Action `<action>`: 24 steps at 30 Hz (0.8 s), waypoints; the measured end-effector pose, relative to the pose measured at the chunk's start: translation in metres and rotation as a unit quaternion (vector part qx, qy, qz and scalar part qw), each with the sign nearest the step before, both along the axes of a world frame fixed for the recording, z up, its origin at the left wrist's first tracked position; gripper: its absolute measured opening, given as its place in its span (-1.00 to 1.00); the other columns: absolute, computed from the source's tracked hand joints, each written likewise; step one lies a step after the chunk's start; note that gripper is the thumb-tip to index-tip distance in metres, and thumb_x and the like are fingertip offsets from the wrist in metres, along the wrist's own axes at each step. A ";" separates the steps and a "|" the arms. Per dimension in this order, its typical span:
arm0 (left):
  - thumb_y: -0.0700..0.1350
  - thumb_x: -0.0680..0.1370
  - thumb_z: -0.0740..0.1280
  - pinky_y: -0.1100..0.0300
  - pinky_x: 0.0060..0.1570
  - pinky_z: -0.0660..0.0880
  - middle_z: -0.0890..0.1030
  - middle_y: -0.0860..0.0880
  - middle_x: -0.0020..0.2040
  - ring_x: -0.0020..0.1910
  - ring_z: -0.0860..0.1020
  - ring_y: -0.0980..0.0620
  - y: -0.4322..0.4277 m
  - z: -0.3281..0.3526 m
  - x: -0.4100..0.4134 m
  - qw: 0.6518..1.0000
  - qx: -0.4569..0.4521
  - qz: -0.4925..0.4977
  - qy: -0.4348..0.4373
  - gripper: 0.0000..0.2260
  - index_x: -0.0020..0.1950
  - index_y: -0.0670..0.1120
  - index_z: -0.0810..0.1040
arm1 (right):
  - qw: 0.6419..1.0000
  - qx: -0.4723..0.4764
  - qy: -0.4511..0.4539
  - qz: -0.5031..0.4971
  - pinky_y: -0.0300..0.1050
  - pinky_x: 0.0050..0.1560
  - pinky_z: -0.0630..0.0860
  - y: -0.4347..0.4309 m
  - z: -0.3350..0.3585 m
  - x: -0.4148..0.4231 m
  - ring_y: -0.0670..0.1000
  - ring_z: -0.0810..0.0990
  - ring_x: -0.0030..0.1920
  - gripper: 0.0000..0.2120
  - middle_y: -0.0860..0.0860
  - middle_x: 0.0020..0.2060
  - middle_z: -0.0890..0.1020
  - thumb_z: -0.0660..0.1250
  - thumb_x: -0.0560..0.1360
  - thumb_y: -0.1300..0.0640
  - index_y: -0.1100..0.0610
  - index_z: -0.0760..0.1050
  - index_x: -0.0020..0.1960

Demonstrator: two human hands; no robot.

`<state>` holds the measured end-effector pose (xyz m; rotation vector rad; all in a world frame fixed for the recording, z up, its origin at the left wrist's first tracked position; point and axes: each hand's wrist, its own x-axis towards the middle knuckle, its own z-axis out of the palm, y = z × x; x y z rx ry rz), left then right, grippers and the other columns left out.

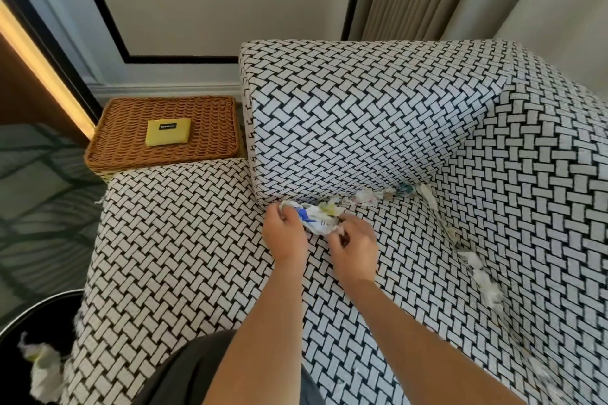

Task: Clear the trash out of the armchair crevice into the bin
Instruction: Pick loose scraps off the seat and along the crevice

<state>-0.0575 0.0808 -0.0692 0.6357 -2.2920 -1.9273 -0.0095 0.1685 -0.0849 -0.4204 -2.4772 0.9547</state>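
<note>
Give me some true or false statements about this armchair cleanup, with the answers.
1. The left hand and right hand both grip crumpled paper on the armchair. True.
2. The bin holds nothing. False: paper wads lie in it.
3. A yellow packet lies on the wicker basket. True.
4. The right-side crevice is cleared. False: white scraps line it.

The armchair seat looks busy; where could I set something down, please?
Free: the seat left of the left hand; also the wicker basket around the yellow pouch. Crowded: the crevices, lined with paper scraps, and the paper wad that the right hand also grips.
</note>
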 end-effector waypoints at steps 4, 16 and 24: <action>-0.18 0.62 0.11 -0.02 -0.15 0.58 0.56 -0.13 -0.16 -0.18 0.58 -0.12 -0.005 0.008 0.009 0.998 0.051 0.026 -0.022 -0.86 -0.05 -0.18 0.42 | 0.997 0.041 0.042 0.040 -0.21 0.06 0.43 -0.014 -0.001 0.019 -0.10 0.49 0.02 -0.94 0.06 -0.08 0.65 0.38 0.37 0.30 0.24 0.61 -0.16; -0.07 0.60 0.11 0.13 -0.22 0.46 0.46 -0.16 0.05 -0.16 0.47 -0.02 -0.018 0.025 0.010 0.999 0.026 -0.021 -0.030 -0.79 0.13 -0.18 0.37 | 0.992 -0.113 -0.059 0.020 -0.39 -0.18 0.45 -0.024 0.017 0.020 -0.21 0.44 0.00 -0.53 -0.04 0.20 0.40 0.30 0.51 0.10 0.07 0.26 0.38; 0.19 0.50 0.22 0.05 0.30 0.28 0.24 -0.09 0.34 0.31 0.23 -0.04 -0.050 0.015 0.002 0.861 -0.408 -0.301 0.029 -0.43 0.41 -0.04 0.19 | 0.988 0.060 -0.137 -0.044 -0.05 0.15 0.36 -0.026 0.012 -0.017 0.07 0.44 0.17 -0.41 0.11 0.29 0.37 0.25 0.53 -0.01 0.12 0.14 0.47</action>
